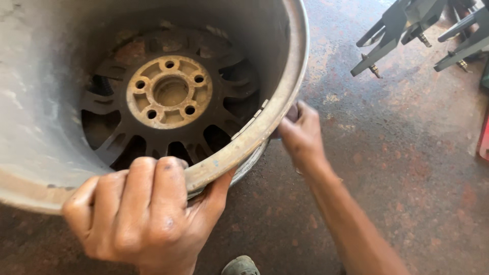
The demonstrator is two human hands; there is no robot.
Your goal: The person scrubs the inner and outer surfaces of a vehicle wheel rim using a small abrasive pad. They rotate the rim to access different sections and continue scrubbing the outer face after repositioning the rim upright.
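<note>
Left hand (pixel 137 214) clenched in a fist; right hand (pixel 301 135) extended, fingers curled.

Packages: none in view.
Labels: none shows on the wheel rim (pixel 293 71), neither on its grey inner wall nor on its worn lip.
Signs: none in view.
Screens: none in view.
Red object (pixel 484 140): at the right edge of the view, on the floor, a flat red shape cut off by the frame. It may be the side of a box or a part of a machine; too little of it shows to tell, and no print can be made out on it.
</note>
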